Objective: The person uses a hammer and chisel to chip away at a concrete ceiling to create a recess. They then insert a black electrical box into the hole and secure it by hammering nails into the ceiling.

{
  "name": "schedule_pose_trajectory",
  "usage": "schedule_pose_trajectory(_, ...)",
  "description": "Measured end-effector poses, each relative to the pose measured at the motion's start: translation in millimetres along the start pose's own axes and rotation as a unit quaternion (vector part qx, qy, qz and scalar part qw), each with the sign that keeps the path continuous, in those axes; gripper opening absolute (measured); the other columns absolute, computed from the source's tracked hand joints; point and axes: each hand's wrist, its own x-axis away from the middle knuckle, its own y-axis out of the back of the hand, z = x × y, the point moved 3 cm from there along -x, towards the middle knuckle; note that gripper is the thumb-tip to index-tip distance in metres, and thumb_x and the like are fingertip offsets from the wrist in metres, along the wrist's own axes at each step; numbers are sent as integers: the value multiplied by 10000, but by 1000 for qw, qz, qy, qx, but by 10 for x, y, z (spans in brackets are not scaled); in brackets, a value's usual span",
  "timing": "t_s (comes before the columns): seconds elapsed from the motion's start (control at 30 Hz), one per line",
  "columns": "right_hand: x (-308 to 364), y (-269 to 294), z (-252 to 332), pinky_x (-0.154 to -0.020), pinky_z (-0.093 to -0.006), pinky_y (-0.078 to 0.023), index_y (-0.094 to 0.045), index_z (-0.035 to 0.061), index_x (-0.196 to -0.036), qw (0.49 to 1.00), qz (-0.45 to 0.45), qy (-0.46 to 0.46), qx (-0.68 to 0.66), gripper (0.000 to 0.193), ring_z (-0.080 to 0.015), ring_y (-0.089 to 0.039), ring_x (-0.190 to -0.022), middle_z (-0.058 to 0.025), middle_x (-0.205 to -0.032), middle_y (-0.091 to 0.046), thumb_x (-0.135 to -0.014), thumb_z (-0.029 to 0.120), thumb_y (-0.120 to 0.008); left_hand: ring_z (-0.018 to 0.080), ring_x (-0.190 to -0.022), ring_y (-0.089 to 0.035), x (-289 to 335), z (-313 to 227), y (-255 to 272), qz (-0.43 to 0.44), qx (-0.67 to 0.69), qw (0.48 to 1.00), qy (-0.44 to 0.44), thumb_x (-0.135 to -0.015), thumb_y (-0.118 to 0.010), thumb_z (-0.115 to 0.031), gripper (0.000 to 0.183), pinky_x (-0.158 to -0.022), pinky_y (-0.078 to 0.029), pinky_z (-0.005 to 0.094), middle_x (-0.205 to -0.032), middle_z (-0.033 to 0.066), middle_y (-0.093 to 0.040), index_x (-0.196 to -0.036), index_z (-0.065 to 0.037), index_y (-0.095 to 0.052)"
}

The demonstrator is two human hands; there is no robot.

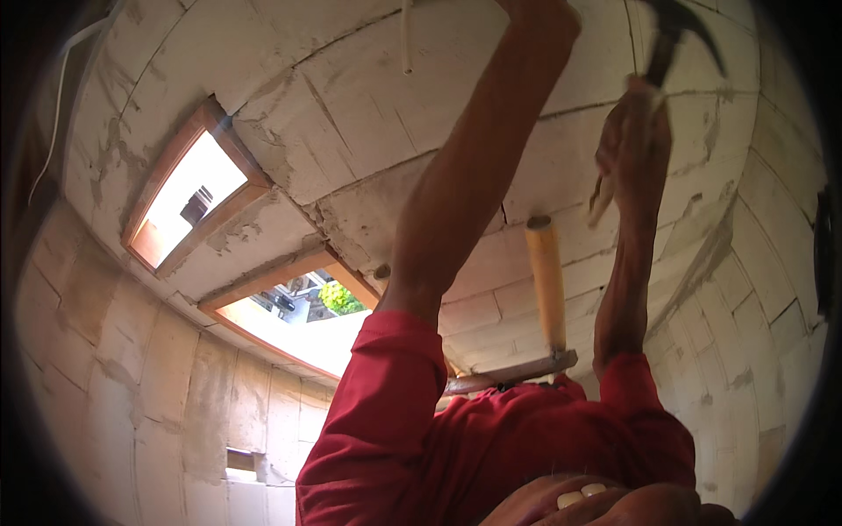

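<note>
My right hand (pixel 636 145), raised at the upper right, is wrapped around the handle of a hammer (pixel 663 54). Its dark head, with a curved claw, reaches the top edge and is partly cut off. The pale end of the handle sticks out below my fist. My left forearm (pixel 478 167) stretches up to the top edge. Past the wrist my left hand is out of the picture, so its fingers and anything in them are hidden. Behind both arms lies a pale block wall (pixel 368 219) with rough mortar joints.
Two wood-framed openings, an upper one (pixel 210 112) and a lower one (pixel 263 273), let in bright light on the left. A round wooden pole (pixel 548 285) meets a wooden board (pixel 517 372) behind me. A thin pale tube (pixel 406 39) hangs near the top.
</note>
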Motion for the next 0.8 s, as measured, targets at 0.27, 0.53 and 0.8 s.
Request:
schedule_pose_trajectory(0.27, -218, 84, -542, -387, -266, -393, -513, 88, -955, 961, -57, 150, 225, 330, -73, -408, -423, 45, -596, -422, -1066, 399, -507, 281, -934, -708, -42, 156, -387, 94, -153, 981, 73, -917, -653, -128, 126, -817, -539, 380, -963, 116, -742, -981, -69, -745)
schedule_pose_trajectory(0.53, -110, 193, 442, -386, -213, -335, -494, 137, -935, 995, -18, 30, -91, 308, -28, -359, -439, 55, -606, -401, -1077, 410, -480, 333, -1020, -684, 203, 25, -669, -215, -80, 961, 154, -1037, -538, -318, 320, -856, -537, 430, -997, 195, -705, -1017, -19, -650)
schedule_pose_trajectory(0.8, 171, 224, 956, -372, -208, -304, -500, 113, -920, 997, -15, 75, -7, 382, -26, -338, -417, 49, -608, -406, -1052, 471, -518, 237, -551, -571, 637, -616, -209, -52, 511, 740, 434, -1060, -473, -513, 432, -508, -487, 375, -764, 97, -561, -993, -86, -474)
